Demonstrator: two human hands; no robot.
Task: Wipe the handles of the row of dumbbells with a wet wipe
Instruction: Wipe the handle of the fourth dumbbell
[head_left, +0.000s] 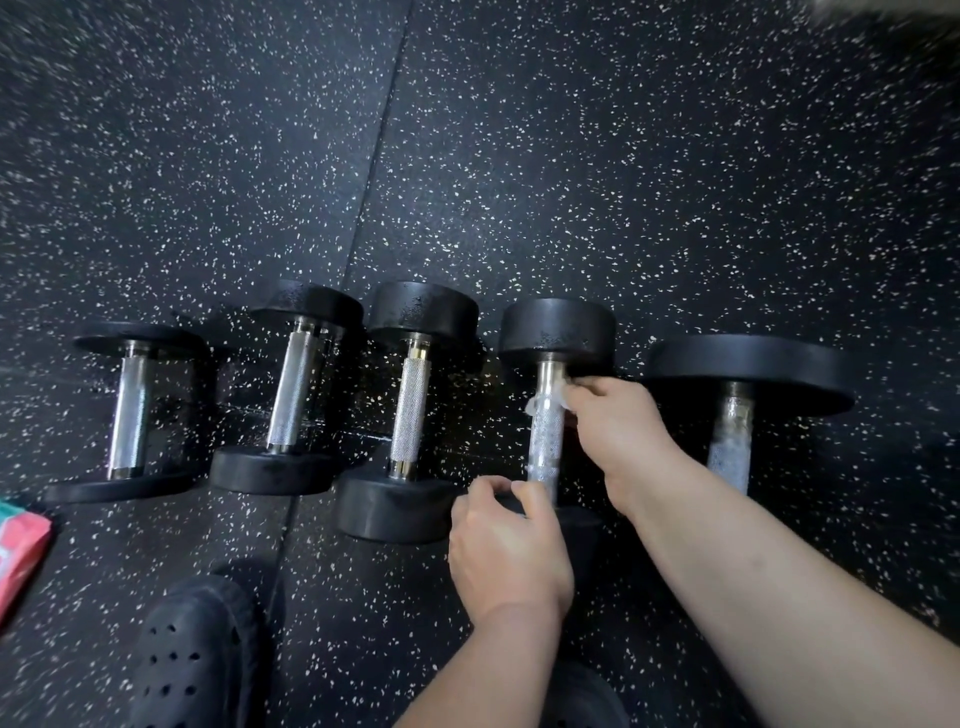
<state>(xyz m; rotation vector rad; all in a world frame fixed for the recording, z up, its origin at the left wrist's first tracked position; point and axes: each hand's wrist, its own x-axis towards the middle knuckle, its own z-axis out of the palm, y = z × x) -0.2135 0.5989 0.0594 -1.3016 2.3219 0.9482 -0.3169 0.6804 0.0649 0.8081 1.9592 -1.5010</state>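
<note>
Several black dumbbells with chrome handles lie in a row on the speckled rubber floor. My right hand (618, 431) pinches a white wet wipe (545, 400) against the upper part of the handle (545, 441) of the fourth dumbbell (558, 327) from the left. My left hand (506, 545) grips the near head of that same dumbbell, hiding most of it. To the right lies the largest dumbbell (748, 371), its handle (730, 447) dull and wet-looking. The three dumbbells on the left (130, 410), (293, 395), (410, 410) lie untouched.
A pink and green wipe packet (21, 556) lies at the left edge of the floor. My black perforated clog (197, 660) stands near the bottom, below the dumbbells. A floor mat seam (374, 171) runs diagonally up from the second dumbbell.
</note>
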